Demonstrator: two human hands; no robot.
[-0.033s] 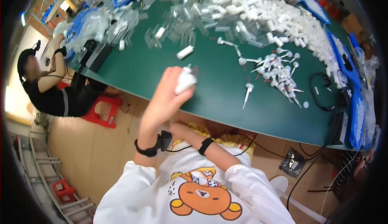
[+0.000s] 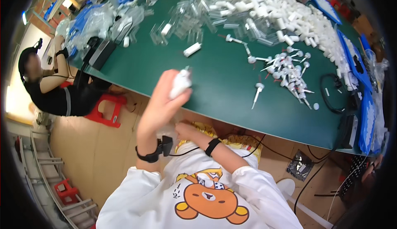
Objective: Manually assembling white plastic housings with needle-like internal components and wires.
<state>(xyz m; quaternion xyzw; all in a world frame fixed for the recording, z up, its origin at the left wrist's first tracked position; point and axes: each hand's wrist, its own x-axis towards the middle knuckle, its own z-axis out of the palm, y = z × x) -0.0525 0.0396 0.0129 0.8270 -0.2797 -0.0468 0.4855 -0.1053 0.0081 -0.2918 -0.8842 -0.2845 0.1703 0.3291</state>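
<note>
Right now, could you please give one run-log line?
left hand: holding white cylindrical piece over green table | right hand: off table, grip unclear | nearby: separate white cylinder lying on table

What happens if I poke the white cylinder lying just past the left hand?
The white cylinder would probably roll, since its round side lies on the flat green table. It looks fairly stiff, with straight edges. Likely light too: it's small beside the left hand.

White cylinder [image 2: 180,85] in left hand [image 2: 163,96]
</note>
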